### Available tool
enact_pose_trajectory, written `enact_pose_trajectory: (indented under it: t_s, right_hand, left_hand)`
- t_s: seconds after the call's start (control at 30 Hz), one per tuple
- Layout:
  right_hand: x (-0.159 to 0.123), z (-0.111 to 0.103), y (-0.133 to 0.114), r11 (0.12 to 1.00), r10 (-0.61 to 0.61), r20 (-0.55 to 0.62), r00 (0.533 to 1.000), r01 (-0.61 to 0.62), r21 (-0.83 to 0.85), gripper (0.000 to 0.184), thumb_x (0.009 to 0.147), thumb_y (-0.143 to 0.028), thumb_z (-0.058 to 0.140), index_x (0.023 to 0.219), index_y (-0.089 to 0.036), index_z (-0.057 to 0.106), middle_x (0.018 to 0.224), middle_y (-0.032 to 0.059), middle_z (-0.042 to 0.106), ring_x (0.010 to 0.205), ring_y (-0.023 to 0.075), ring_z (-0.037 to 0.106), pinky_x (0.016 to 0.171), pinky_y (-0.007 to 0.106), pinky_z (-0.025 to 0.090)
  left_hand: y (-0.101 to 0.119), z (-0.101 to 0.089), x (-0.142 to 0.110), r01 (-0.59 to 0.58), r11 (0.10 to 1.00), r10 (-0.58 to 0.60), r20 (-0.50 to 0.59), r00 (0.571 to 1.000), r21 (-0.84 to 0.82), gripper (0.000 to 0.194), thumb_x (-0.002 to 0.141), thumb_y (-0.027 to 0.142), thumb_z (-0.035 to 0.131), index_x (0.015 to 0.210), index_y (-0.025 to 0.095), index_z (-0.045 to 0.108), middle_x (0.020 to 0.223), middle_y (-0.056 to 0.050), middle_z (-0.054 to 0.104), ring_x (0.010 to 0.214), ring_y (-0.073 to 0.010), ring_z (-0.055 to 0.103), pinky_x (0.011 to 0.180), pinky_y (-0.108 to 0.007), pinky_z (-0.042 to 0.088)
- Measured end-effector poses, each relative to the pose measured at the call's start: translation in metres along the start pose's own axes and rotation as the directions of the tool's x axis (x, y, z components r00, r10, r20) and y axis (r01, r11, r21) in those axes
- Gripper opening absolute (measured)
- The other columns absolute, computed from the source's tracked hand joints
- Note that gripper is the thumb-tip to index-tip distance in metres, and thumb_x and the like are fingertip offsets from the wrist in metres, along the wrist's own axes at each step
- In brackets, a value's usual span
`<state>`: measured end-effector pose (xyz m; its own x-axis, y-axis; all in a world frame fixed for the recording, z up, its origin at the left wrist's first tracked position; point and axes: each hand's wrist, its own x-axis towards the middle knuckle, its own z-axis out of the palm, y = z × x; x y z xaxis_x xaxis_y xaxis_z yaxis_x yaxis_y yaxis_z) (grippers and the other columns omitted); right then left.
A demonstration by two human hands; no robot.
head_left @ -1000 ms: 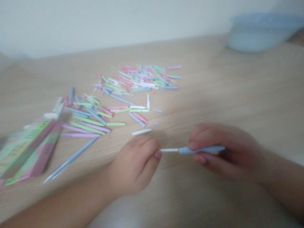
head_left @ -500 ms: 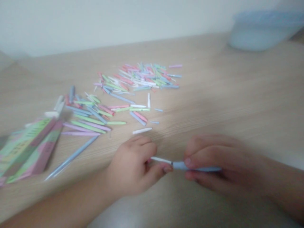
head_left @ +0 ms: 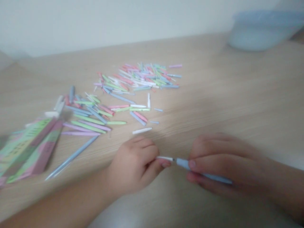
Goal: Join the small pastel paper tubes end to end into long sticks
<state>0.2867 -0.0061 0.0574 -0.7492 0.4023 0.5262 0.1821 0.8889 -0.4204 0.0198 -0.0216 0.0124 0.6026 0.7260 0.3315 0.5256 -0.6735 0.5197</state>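
My left hand [head_left: 136, 166] pinches a thin white pen refill [head_left: 165, 158] between thumb and fingers, its dark tip facing right. My right hand [head_left: 220, 161] is closed round a light blue pen barrel [head_left: 182, 163], which slants down to the right. The refill's dark tip meets or nearly meets the barrel's left end; blur hides whether it sits inside. A white pen part [head_left: 142, 130] lies on the table just beyond my left hand.
Loose pastel pen parts [head_left: 147, 76] lie in a pile at the back, more [head_left: 90, 114] at mid-left. Printed pastel boxes [head_left: 28, 148] sit at far left beside a long blue stick [head_left: 71, 158]. A blue-rimmed tub [head_left: 258, 34] stands at back right on the wooden table [head_left: 213, 95].
My right hand has shifted slightly right with the blue barrel, which now tilts more. A small dark length shows between refill and barrel. My left hand has barely moved.
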Motion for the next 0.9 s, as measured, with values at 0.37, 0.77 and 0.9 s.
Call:
enact_pose_trajectory:
  t_s: [0.37,0.77,0.9]
  right_hand:
    - [-0.001,0.004,0.004,0.999,0.033,-0.017,0.999,-0.033,0.029,0.011,0.102,-0.019,0.066,0.11,-0.024,0.062,0.084,-0.0005,0.071,0.076,0.0123,0.069,0.069,0.022,0.057]
    - [0.0,0.001,-0.005,0.999,-0.011,0.043,0.999,0.009,0.044,0.017,0.099,-0.018,0.071,0.11,-0.024,0.061,0.086,-0.0013,0.077,0.077,0.0138,0.072,0.069,0.027,0.058]
    - [0.0,0.002,-0.005,0.999,-0.01,0.046,0.999,0.007,0.054,0.017,0.097,-0.018,0.073,0.109,-0.024,0.062,0.087,-0.0012,0.078,0.077,0.0142,0.073,0.07,0.027,0.059]
  left_hand:
    - [0.006,0.0,-0.004,-0.059,0.998,0.059,0.0,0.998,0.023,0.012,0.099,0.017,0.048,0.091,0.019,0.057,0.078,-0.002,0.057,0.07,-0.0172,0.053,0.063,-0.031,0.039]
    - [0.008,-0.001,-0.003,-0.009,1.0,0.01,-0.058,0.998,0.006,0.056,0.102,0.064,0.05,0.067,0.022,0.04,0.066,0.001,0.043,0.058,-0.015,0.042,0.056,-0.031,0.025]
    - [0.009,-0.002,-0.003,-0.025,1.0,0.025,-0.06,0.998,-0.005,0.049,0.102,0.052,0.056,0.067,0.022,0.04,0.065,0.002,0.043,0.058,-0.0149,0.042,0.056,-0.032,0.025]
